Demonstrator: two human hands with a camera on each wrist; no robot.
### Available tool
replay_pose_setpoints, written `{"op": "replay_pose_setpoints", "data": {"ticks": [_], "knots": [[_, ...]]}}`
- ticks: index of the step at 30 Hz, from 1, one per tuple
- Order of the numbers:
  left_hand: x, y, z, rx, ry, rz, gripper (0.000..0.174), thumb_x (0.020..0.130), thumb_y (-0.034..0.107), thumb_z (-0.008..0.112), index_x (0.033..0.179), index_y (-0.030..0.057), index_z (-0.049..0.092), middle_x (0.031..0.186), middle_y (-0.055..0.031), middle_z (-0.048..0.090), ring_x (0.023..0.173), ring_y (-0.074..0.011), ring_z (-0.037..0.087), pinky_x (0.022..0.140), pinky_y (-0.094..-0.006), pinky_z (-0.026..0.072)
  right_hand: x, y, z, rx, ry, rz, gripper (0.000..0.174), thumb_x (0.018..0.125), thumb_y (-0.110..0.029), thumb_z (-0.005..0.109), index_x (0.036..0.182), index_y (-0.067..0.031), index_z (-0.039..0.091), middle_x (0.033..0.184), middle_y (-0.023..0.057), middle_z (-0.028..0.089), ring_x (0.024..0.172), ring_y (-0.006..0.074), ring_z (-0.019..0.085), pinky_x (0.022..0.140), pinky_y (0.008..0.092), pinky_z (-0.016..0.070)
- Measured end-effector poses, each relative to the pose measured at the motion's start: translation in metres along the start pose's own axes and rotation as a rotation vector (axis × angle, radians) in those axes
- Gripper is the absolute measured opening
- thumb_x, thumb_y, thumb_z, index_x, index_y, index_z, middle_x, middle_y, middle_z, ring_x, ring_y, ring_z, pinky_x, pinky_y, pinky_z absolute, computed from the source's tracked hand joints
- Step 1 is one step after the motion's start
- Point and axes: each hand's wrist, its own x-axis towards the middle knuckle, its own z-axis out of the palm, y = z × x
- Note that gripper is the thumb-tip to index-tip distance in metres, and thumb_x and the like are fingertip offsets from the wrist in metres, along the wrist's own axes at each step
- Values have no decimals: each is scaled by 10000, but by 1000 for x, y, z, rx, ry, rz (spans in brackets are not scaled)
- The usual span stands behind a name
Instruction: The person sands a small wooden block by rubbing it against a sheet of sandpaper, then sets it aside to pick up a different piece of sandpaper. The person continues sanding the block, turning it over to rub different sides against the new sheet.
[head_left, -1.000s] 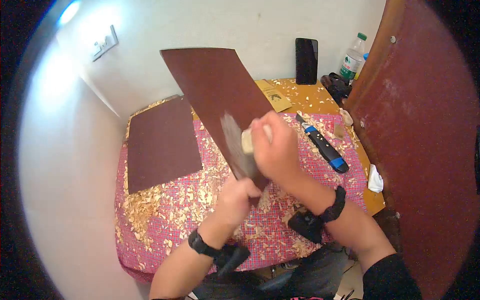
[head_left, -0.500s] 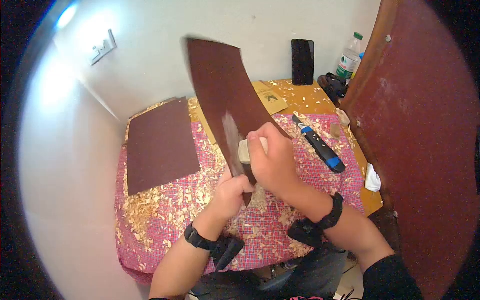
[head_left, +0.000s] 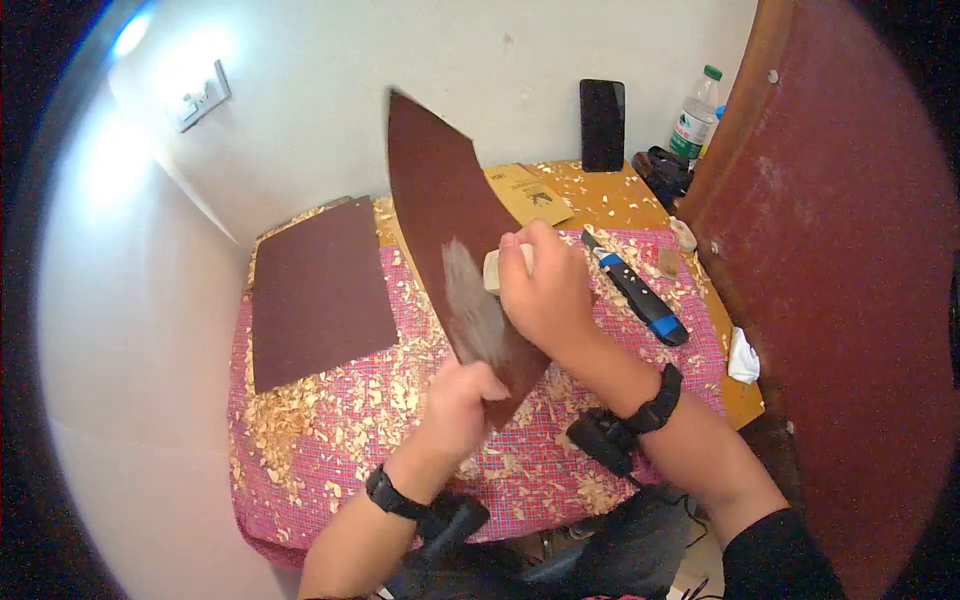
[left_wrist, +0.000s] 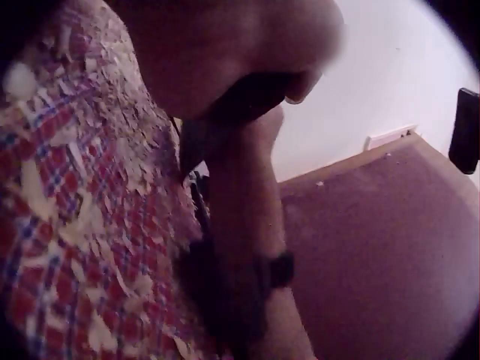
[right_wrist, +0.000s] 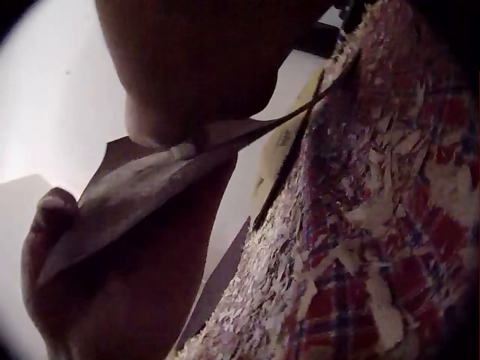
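Pale walls (head_left: 400,50) and a dark red panel (head_left: 850,250) enclose a wooden tabletop (head_left: 615,205), mostly under a red checked cloth (head_left: 515,515) strewn with wood shavings (head_left: 280,425). In the head view, the left hand (head_left: 460,405) grips the near end of a brown sheet (head_left: 430,170), thumb on top. The sheet bends as it rises above the cloth, a greyish patch on its face. The right hand (head_left: 548,290) is closed round a small pale block (head_left: 492,272), held at the sheet beside that patch. A second brown sheet (head_left: 320,300) lies to the left on the cloth and shavings; a black-and-blue cutter (head_left: 640,298) lies to the right. Further back are a yellowish paper (head_left: 515,195), an upright phone (head_left: 602,125) against the wall and a green-capped bottle (head_left: 695,125).

In the left wrist view, the left hand fills the top, dark and close; its grip is hard to make out. The right forearm, with a black strap (left_wrist: 281,270), shows beyond it.

In the right wrist view, the left thumb presses the held sheet's greyish face, and the right hand hangs over it, with a bit of the block showing beneath.
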Motion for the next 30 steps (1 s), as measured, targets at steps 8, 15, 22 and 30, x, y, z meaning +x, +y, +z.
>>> {"op": "replay_pose_setpoints", "data": {"ticks": [8,15,22,30], "knots": [[-1,20,9,-327,-45,2,378,661,40,462,1008,-39,592,1047,-131,625,1008,-262,613,897,-430,495,-8,-3,4,51,-101,-64,167,866,-157,589,798,-10,548,657,238,604,657,432,630,580,494,477],[20,10,-27,-170,15,9,399,651,104,467,1012,12,609,973,-107,655,948,-272,635,854,-396,522,-30,-9,3,14,-192,-87,178,874,-172,576,811,-7,566,678,239,611,650,434,621,583,500,477],[20,11,-19,-286,-42,114,299,695,15,466,958,-1,608,977,-101,623,883,-221,620,803,-348,517,-23,-5,4,38,-141,-7,182,879,-170,564,813,0,566,672,246,611,648,439,624,587,500,489],[13,10,3,-318,67,147,212,696,-2,502,898,43,546,817,-38,528,730,-142,519,662,-252,414,-21,-2,7,77,-62,-22,208,874,-197,574,821,4,574,680,254,607,659,444,622,591,510,482]]}}
